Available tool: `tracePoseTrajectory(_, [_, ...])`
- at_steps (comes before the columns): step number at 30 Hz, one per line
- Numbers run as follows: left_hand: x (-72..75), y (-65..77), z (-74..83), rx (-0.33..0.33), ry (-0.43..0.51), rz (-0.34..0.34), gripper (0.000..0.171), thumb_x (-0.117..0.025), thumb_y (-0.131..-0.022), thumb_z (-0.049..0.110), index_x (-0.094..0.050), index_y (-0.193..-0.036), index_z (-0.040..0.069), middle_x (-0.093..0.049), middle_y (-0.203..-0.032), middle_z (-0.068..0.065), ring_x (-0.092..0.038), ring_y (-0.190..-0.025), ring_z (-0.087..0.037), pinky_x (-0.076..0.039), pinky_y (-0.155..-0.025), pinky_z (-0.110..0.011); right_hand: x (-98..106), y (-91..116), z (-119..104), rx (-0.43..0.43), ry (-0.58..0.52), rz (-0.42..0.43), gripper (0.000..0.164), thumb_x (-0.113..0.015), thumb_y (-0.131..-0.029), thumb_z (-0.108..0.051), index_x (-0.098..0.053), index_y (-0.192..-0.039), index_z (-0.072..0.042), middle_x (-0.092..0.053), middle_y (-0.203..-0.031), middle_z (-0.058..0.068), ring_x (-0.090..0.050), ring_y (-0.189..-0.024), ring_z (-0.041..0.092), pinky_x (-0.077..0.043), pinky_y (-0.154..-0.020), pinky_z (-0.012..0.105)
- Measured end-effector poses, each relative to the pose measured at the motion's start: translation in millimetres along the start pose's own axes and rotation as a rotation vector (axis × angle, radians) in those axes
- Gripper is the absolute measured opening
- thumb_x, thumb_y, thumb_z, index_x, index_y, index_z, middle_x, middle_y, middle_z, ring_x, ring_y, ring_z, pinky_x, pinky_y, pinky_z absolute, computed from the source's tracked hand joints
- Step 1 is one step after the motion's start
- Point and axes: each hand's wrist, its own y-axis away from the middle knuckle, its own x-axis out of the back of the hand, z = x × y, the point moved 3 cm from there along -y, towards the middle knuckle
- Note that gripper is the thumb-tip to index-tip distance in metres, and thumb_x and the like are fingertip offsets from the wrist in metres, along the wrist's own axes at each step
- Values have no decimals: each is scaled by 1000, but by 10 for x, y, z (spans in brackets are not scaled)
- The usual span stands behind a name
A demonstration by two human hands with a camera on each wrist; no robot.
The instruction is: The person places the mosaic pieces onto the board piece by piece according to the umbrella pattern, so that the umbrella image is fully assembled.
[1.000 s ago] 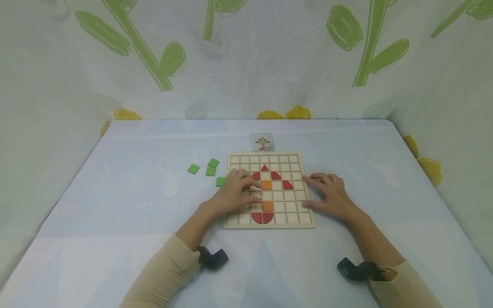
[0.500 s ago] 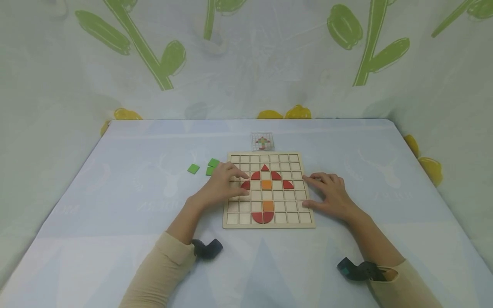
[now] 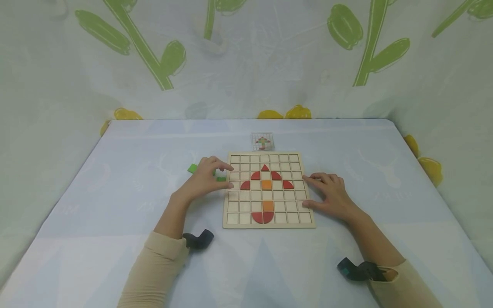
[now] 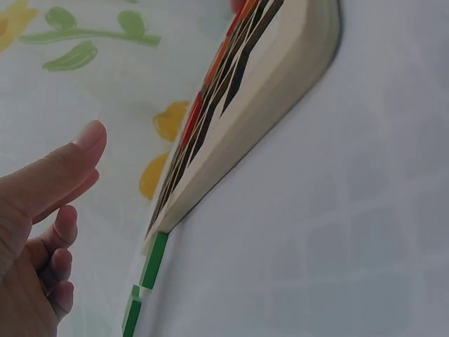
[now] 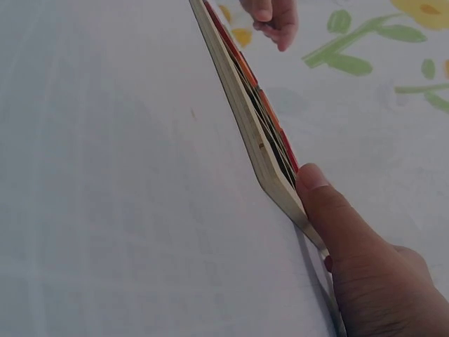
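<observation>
A wooden grid board (image 3: 286,226) lies on the table, bearing red pieces, including a triangle (image 3: 264,168) and quarter circles (image 3: 262,217), and two orange squares (image 3: 266,185). My left hand (image 3: 206,177) is raised beside the board's left edge, thumb and index finger spread with nothing between them. Beneath it, partly hidden, are several green square tiles (image 3: 193,168); two green tiles (image 4: 154,261) show beside the board in the left wrist view. At the board's right rim, my right hand (image 3: 330,196) rests with its thumb (image 5: 319,189) and index finger touching the edge.
Just behind the board lies a small clear card (image 3: 262,141) printed with a grid and a coloured figure. A pale patterned cloth covers the table (image 3: 115,184). Behind it hangs a curtain (image 3: 262,64) with green leaves.
My left hand has withdrawn leftward from the middle of the board to above the green tiles, uncovering the red quarter circle at the left. My right hand has stayed in place.
</observation>
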Motion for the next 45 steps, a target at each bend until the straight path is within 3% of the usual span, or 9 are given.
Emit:
tracePoseTrajectory(6, [48,4,-49,62,5,-9,48,-82,-72,29,-66,-116,17,-53,-105,-5,-38,-102,-24,-38,-79,-38,-1,1,5,-3,-5,-1,72,-74,-75,-43,-52,-134,-9,-51,-124,13,-40,-109,33,-25,-87,50])
tracePoseTrajectory(21, [56,18,-299,76,-189,-29,44,-81,-71,26,-69,-109,7,-60,-99,-10,-44,-91,-26,-35,-78,-35,-4,20,-2,-22,14,-8,72,-75,-75,-43,-52,-135,-9,-51,-124,14,-41,-109,33,-25,-86,49])
tracePoseTrajectory(26, [53,26,-350,101,-180,-38,41,-81,-72,25,-70,-107,7,-60,-98,-9,-44,-91,-24,-35,-79,-35,-8,30,-15,-17,23,1,72,-75,-74,-43,-53,-133,-9,-52,-123,14,-41,-108,33,-26,-85,50])
tracePoseTrajectory(45, [64,19,-413,82,-173,9,32,-79,-75,27,-72,-101,9,-58,-98,-7,-41,-92,-23,-33,-79,-34,3,-2,-14,-23,18,-13,72,-74,-75,-44,-52,-135,-10,-51,-124,14,-40,-109,33,-26,-86,49])
